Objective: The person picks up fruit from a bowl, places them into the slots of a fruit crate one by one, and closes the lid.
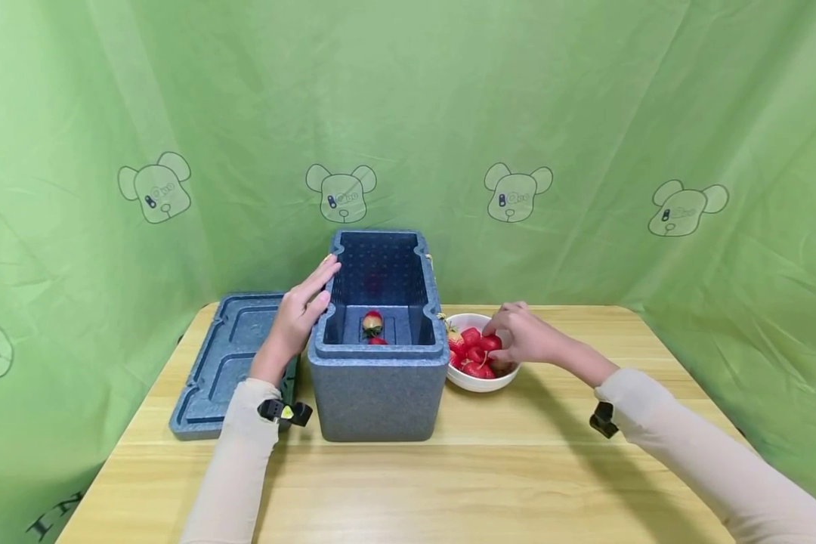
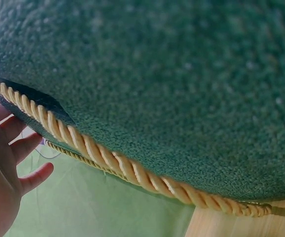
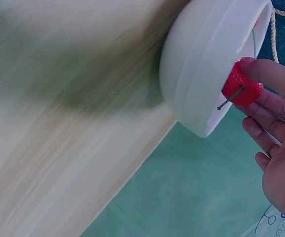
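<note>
My left hand (image 1: 298, 317) rests with extended fingers against the left rim of a blue-grey foam cooler box (image 1: 379, 400). In the left wrist view its fingers (image 2: 28, 148) reach along the box wall (image 2: 182, 89) beside a twisted gold rope (image 2: 118, 165). At the bowl's right side, my right hand (image 1: 525, 334) pinches a bumpy red fruit with a thin stem (image 3: 242, 89) between thumb and fingers. That fruit is at the rim of the white bowl (image 3: 201, 64). Red fruits (image 1: 474, 355), strawberries among them, fill the bowl. Inside the box lies a strawberry (image 1: 372, 323), with another red fruit (image 1: 377, 341) partly hidden by the front rim.
Left of the box, its lid (image 1: 227, 363) lies on the wooden table (image 1: 394, 491), partly behind the left arm. The bowl stands close against the box's right side. A green curtain (image 1: 408, 113) with bear-head drawings hangs behind the table and at both sides.
</note>
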A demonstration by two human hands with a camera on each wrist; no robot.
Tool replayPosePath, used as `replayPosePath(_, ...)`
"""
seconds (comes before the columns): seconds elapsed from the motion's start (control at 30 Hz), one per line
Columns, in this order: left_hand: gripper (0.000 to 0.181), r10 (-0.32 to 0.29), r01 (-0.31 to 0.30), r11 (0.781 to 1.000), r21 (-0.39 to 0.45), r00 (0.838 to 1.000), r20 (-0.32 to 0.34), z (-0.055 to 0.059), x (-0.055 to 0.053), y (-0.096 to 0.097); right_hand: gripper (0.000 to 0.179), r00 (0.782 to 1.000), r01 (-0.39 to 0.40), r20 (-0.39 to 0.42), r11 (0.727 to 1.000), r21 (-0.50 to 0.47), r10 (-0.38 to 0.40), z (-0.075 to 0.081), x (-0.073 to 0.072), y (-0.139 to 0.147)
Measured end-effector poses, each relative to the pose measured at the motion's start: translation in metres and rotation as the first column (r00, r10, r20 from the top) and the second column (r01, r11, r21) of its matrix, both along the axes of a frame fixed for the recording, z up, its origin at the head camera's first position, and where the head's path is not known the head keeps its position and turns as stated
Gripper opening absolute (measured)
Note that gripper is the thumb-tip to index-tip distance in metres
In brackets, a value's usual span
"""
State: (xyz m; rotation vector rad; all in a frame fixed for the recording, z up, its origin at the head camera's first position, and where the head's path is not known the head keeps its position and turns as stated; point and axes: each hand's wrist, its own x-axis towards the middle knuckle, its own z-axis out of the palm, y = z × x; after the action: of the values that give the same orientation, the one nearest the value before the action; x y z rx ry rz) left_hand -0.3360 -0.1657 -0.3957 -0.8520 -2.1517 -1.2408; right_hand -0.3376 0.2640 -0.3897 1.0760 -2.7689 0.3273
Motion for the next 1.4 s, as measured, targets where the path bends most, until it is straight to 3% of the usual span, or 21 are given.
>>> replayPosePath(0.7, 0.051, -0.006, 0.006, 1.0, 0.002, 1.0, -0.02, -0.001, -0.001, 0.001, 0.028, 0.991, -0.058, -0.124, 0.998, -0.02, 0.055, 0.032, -0.007, -0.013)
replayPosePath(0.93, 0.051, -0.01, 0.01, 1.0, 0.009, 1.0, -0.025, -0.002, -0.001, 0.001, 0.028, 0.98, -0.082, -0.182, 0.997, -0.013, 0.078, 0.052, -0.009, -0.018)
replayPosePath(1.4, 0.05, -0.009, 0.009, 1.0, 0.015, 1.0, -0.012, -0.002, 0.0, 0.002, 0.032, 0.975, -0.075, -0.21, 0.997, 0.005, 0.074, 0.095, -0.008, -0.039)
